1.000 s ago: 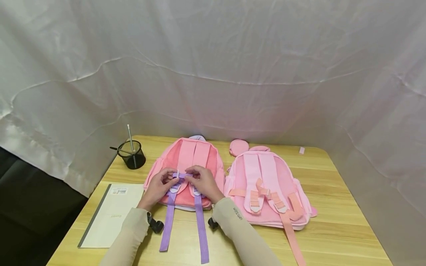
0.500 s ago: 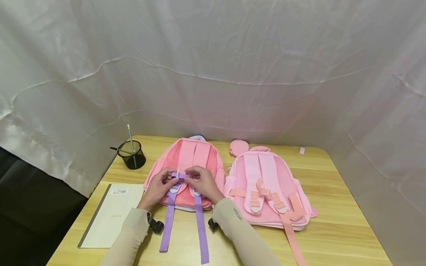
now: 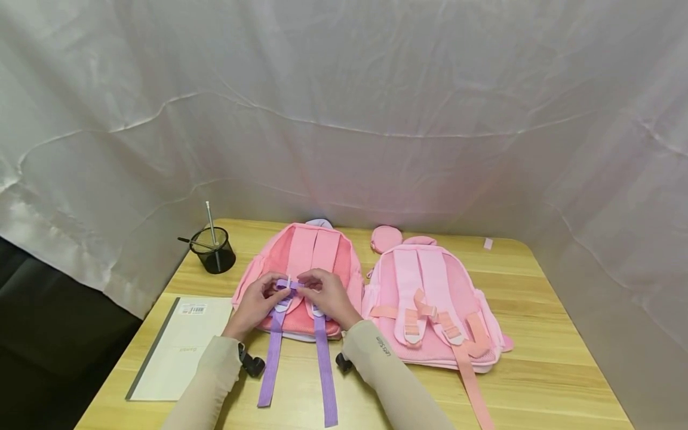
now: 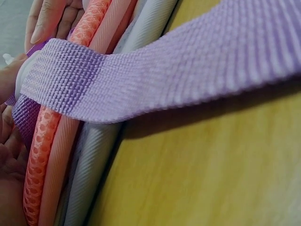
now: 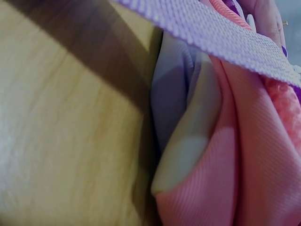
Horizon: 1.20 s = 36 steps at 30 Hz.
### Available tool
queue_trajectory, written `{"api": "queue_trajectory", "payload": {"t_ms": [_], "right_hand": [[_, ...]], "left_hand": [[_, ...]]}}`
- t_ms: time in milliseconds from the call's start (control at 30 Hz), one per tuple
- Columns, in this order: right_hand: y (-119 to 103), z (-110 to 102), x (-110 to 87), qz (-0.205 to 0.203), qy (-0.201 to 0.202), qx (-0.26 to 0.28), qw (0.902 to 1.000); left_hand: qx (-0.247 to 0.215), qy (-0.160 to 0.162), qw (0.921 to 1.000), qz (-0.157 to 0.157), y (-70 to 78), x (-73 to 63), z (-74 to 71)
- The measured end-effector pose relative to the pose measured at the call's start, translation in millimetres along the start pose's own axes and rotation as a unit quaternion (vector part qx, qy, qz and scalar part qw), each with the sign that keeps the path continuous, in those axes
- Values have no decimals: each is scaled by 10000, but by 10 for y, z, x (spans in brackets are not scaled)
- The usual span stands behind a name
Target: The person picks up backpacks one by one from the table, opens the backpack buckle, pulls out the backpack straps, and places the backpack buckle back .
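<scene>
Through the head camera I'm seeing one coral backpack (image 3: pixel 316 254) and one pale-pink backpack (image 3: pixel 459 283), two in all; one notebook (image 3: pixel 180 352) along the left edge, one mesh cup (image 3: pixel 217 261) with two writing tools (image 3: pixel 211 222) near the far left corner, and one round pouch (image 3: pixel 386 238) by the far edge. My left hand (image 3: pixel 258 301) and right hand (image 3: pixel 330 298) are pinching a short purple band (image 3: pixel 295 285) above the coral backpack, one white buckle (image 3: pixel 288 282) sitting between my fingers (image 3: pixel 277 294). Two long purple straps (image 3: pixel 325 370) are trailing toward the near edge. Wood grain is covering the surface (image 3: pixel 537 340); a grey curtain (image 3: pixel 344 119) is hanging behind.

On the left wrist, one purple strap is crossing the coral edge beside my fingers.

On the right wrist, one strap is slanting across the backpack's side, the fingers' hold hidden.
</scene>
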State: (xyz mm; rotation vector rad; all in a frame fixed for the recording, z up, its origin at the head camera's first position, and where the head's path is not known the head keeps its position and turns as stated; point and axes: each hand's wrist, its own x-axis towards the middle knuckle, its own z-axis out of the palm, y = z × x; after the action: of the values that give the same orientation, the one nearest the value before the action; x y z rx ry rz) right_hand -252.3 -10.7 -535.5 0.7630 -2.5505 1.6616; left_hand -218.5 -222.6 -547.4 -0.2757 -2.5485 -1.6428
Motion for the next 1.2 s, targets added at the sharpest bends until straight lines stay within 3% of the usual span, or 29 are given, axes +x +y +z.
{"api": "queue_trajectory", "payload": {"t_ms": [267,433,667,933,1033,1200], "right_hand": [[5,-16,-10,-63,27,-38,10000],[-11,-23,-8,-107,79,-34,9999],[-42,-14,4,-405,-212,174,9988],[-25,9,40,-250,-132,35,9996],[-26,6,50,-82,53,5,10000],[-20,-1,50,113,367,34,9993]], "left_hand": [[-184,2,9997,156,-45,15,-5],[29,-19,9998,189,-40,22,2],[340,-80,9990,270,-25,25,25],[441,-4,9988,230,-24,22,39],[222,103,9995,189,-24,27,45],[-581,353,9972,300,-69,29,54]]}}
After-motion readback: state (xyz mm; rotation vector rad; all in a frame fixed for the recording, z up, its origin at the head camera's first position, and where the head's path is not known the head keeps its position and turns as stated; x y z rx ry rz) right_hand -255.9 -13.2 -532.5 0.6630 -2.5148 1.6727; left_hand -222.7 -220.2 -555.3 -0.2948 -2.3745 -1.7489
